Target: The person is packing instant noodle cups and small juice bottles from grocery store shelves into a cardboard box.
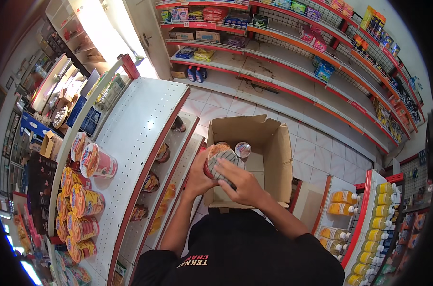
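My left hand [198, 176] grips an instant noodle cup [215, 151] by its side, above an open cardboard box [279, 161]. A grey striped cloth [226, 161] lies over part of the cup's lid. My right hand [240, 179] presses this cloth onto the cup with its fingers. Inside the box, another lidded cup [243, 149] stands near the far wall. Part of the box floor is hidden by my hands and forearms.
Left of me stands a white perforated shelf [145, 107] bearing yellow noodle cups [86, 202] and pinkish-red ones [98, 162]. Lower tiers hold packets [150, 182]. Wall shelves [291, 57] with packaged goods curve across the far side. Yellow bottles [375, 223] line a rack at right.
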Available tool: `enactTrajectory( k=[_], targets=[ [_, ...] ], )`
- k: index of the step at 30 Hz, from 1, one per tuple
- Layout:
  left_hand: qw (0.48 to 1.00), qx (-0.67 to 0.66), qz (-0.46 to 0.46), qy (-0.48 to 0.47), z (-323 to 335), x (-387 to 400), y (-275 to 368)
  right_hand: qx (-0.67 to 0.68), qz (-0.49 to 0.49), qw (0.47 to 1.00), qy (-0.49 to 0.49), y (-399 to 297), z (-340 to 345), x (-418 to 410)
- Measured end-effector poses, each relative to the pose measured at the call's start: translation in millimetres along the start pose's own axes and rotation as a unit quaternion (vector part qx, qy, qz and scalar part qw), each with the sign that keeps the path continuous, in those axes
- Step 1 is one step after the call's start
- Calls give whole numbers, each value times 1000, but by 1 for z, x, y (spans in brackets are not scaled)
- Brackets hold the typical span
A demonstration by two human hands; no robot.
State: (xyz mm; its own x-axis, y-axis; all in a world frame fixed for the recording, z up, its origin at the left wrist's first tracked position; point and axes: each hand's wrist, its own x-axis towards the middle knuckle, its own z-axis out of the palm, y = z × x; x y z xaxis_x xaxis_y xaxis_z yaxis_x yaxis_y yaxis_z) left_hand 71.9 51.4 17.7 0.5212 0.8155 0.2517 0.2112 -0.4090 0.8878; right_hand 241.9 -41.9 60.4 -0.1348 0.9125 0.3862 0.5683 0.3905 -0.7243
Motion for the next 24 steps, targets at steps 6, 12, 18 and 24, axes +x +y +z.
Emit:
enactTrajectory(
  k=[6, 12, 18, 24],
  targets=[
    [999, -25, 25, -27, -1, -2, 22, 6, -22, 999, 38, 30, -12, 14],
    [998, -11, 59, -12, 9, -1, 2, -13, -60, 998, 0, 18, -6, 0],
    [981, -191, -22, -31, 16, 0, 13, 118, 124, 982, 81, 58, -30, 11],
    [865, -465, -133, 132, 54, -2, -12, 118, 70, 965, 223, 25, 1, 6]
  ],
)
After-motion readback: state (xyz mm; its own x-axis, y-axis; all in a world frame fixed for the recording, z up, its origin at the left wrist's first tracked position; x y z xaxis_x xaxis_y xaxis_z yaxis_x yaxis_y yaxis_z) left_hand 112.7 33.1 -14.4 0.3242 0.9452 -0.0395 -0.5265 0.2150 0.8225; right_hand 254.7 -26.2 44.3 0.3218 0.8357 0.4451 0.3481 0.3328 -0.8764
